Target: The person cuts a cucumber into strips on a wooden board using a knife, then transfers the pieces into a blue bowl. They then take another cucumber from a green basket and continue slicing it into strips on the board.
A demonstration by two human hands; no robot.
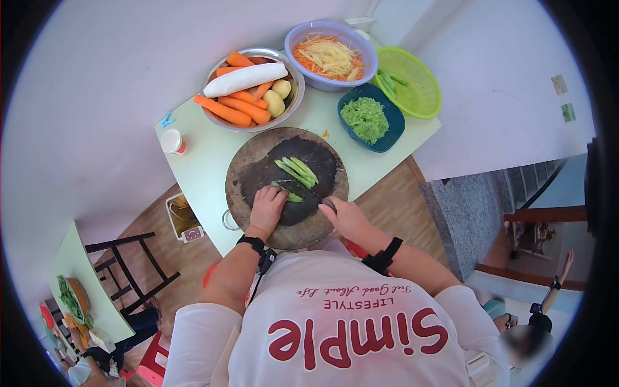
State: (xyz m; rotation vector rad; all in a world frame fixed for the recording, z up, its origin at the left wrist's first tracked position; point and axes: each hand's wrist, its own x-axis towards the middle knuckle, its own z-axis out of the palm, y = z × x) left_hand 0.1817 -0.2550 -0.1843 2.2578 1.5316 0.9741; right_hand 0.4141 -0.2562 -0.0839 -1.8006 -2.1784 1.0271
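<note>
My right hand (348,218) is wrapped around the dark handle of a kitchen knife (329,204). Its blade points left across a round wooden chopping board (249,161) and is hard to make out against the dark wet wood. With curled fingers my left hand (268,205) holds down a green vegetable piece (294,197) beside the blade; the fingertips are partly hidden. Just beyond the blade lie several long green vegetable strips (298,171), side by side.
Behind the board stand a metal bowl (298,97) of carrots, potatoes and a white radish, a purple basin (371,55) of shreds, a dark teal bowl (394,132) of green shreds and a lime-green basket (425,84). A paper cup (173,142) is at left. Other people are at both lower sides.
</note>
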